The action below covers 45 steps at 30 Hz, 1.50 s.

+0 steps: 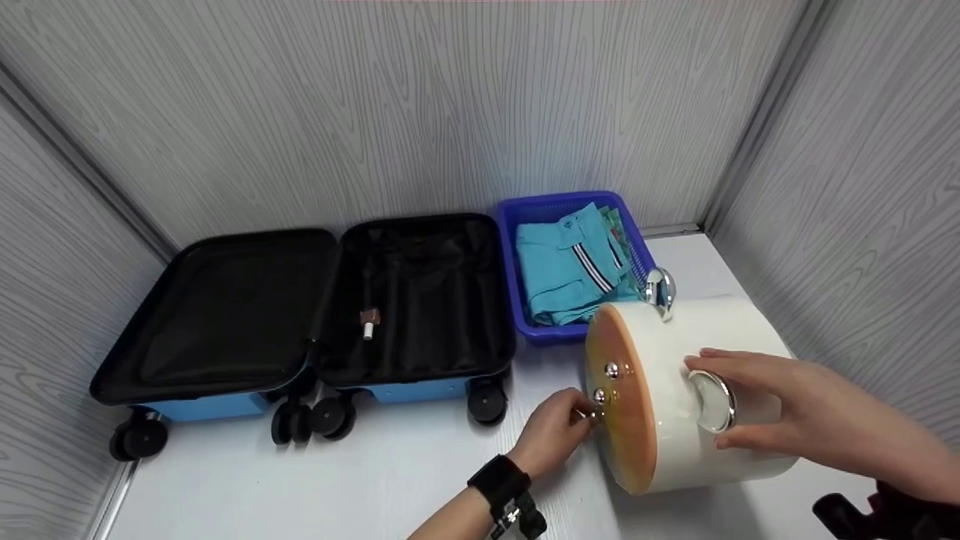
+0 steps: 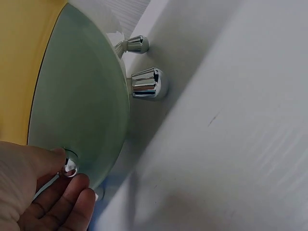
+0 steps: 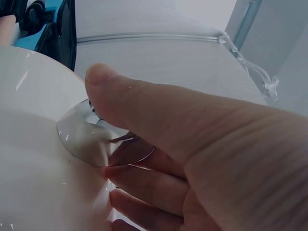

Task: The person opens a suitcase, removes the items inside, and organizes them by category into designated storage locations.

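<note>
A rounded, glossy white case (image 1: 731, 322) with an orange-to-green front panel (image 1: 626, 442) stands at the right in the head view. Chrome knobs (image 1: 612, 370) line that front. My left hand (image 1: 551, 431) pinches the lowest knob (image 2: 71, 167) between thumb and fingers, as the left wrist view shows. Two ribbed chrome pegs (image 2: 147, 83) stick out from the case's edge there. My right hand (image 1: 795, 405) grips the chrome-rimmed handle (image 1: 731, 405) on the case's side. In the right wrist view, the thumb lies over the shiny handle (image 3: 84, 134) and the fingers curl beneath.
Left of the case, a blue suitcase (image 1: 232, 307) lies spread open, black inside. One half holds a small brown bottle with a white cap (image 1: 368, 324). A blue plastic basket (image 1: 551, 334) with folded turquoise clothing (image 1: 555, 262) stands behind the case. Grey wood-grain walls (image 1: 420, 112) surround the white surface.
</note>
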Motion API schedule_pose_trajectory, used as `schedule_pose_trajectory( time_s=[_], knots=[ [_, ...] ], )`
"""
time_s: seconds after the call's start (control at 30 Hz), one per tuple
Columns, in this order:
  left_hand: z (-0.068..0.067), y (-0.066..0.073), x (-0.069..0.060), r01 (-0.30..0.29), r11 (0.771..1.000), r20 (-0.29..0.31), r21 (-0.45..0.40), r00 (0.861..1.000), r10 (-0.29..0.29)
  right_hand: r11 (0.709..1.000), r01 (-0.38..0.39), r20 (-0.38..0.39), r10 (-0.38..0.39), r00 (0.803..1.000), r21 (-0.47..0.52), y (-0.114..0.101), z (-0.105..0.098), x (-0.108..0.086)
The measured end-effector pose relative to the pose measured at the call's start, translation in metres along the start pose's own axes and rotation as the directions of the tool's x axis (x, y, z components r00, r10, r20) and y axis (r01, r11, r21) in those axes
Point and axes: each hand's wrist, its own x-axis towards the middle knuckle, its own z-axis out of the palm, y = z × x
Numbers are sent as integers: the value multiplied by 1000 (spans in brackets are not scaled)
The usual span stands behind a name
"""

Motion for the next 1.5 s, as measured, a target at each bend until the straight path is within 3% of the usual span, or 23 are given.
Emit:
schedule_pose_trajectory(
  time_s=[0.3, 0.73, 1.07, 1.2, 1.33, 1.5],
  knots=[
    [-10, -5, -10, -25, 1000, -29, -6, 999, 25, 999, 32, 6, -32, 999, 21, -3, 1, 3],
    [-48, -20, -38, 10, 1000, -75, -9, 997, -11, 998, 62, -9, -62, 998, 2, -1, -1, 3],
    [-67, -30, -53, 67, 998, -59, -18, 996, -68, 999, -29, 64, 31, 997, -28, -3, -3, 6],
    [-74, -28, -54, 87, 996, -24, 7, 996, -87, 998, -59, 76, 61, 995, -32, -3, -3, 5],
    [-94, -16, -54, 72, 992, 2, 108, 997, -72, 999, -41, 38, 42, 998, -35, 0, 0, 3],
    [-143, 3, -48, 49, 973, -14, 224, 999, -47, 999, -9, 10, 10, 1000, -43, 5, 4, 3]
  ],
)
